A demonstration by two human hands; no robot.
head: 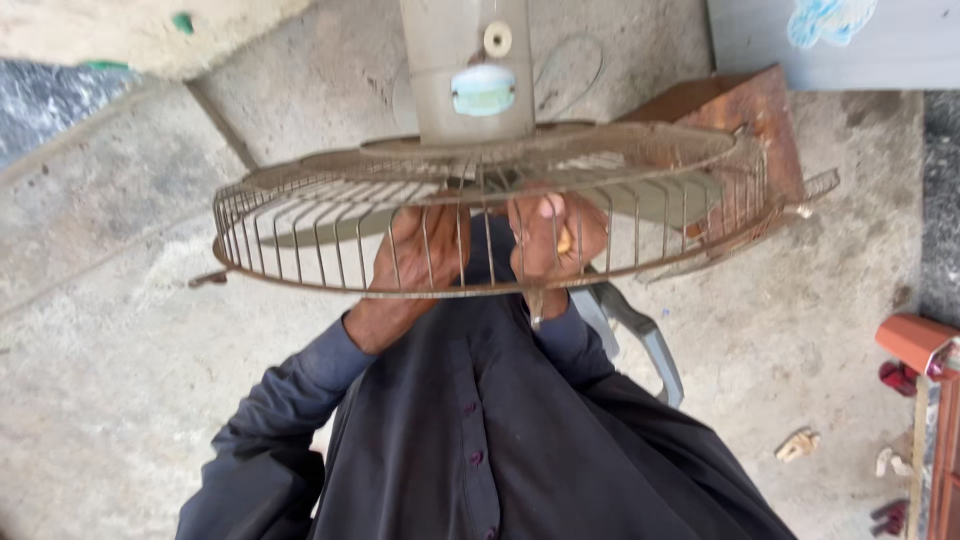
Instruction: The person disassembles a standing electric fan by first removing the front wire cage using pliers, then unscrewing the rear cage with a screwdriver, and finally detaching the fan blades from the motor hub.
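Note:
A rusty wire fan guard (300,225) lies flat in front of me, with grey blades (660,200) inside it. The grey motor housing (470,70) rises behind it. My left hand (415,255) shows through the wires at the middle of the guard, fingers curled; what they grip is hidden. Beside it, my right hand (555,235) is closed on a screwdriver (536,308) with a yellowish handle, its metal shaft pointing down toward my dark shirt.
A rusty brown metal box (745,110) stands behind the guard at the right. A grey plastic frame (645,345) sits under the fan by my right side. Red objects (915,340) and small scraps (797,443) lie on the concrete floor at the right.

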